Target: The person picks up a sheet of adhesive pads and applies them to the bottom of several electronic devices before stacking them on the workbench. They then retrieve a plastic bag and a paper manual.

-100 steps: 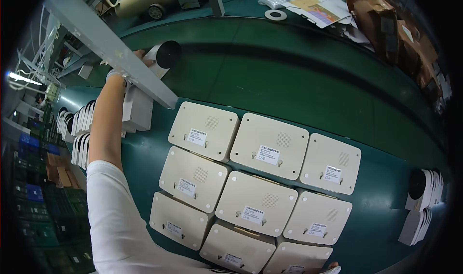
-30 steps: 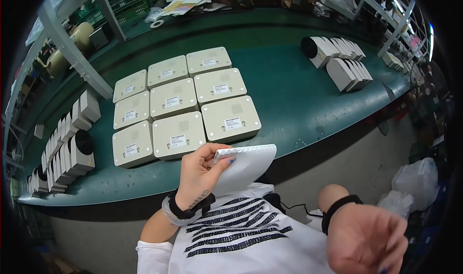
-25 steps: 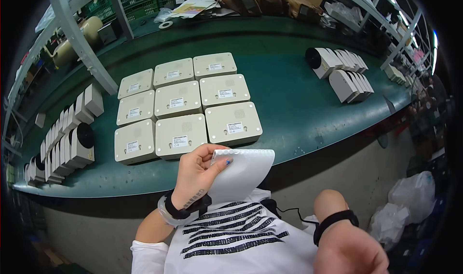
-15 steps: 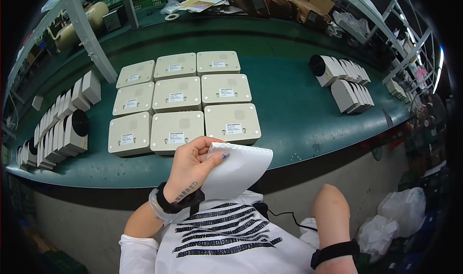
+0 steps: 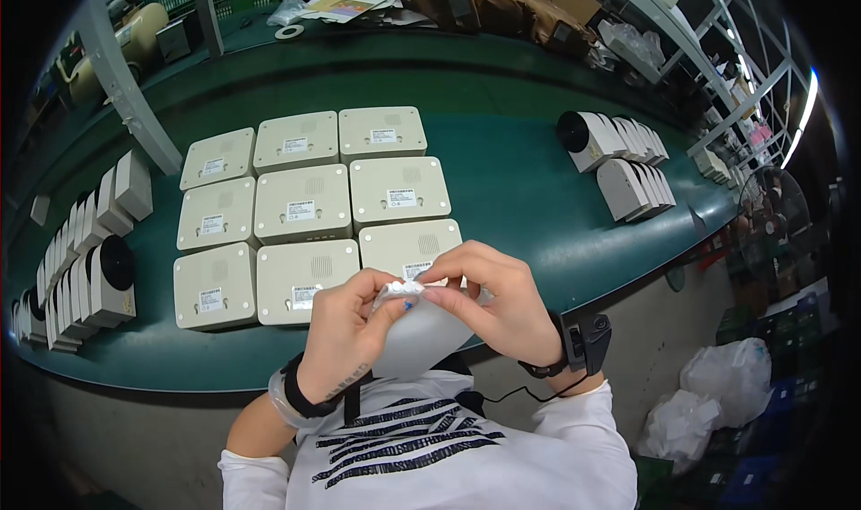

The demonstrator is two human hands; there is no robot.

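Note:
My left hand (image 5: 341,335) pinches a thin white sheet (image 5: 417,341) by its top edge, which is bumpy or scalloped. From the other side, my right hand (image 5: 504,302) closes its thumb and fingers on the same edge, close to the left thumb. The sheet hangs below my fingers, in front of my shirt. Just beyond my hands, three rows of flat beige plastic housings (image 5: 280,200) lie with their labelled sides up. The front right housing (image 5: 430,235) is partly hidden by my hands.
The green table (image 5: 511,169) carries them all. White curved units with black round faces (image 5: 112,281) stand in rows at left; similar white units (image 5: 619,190) stand at right. Paper-wrapped bundles (image 5: 502,8) and a tape roll (image 5: 289,32) lie behind. Plastic bags (image 5: 726,371) sit lower right.
My right hand has come up from my right side to the sheet and now pinches its edge beside my left hand. The sheet's edge is now bunched between both hands.

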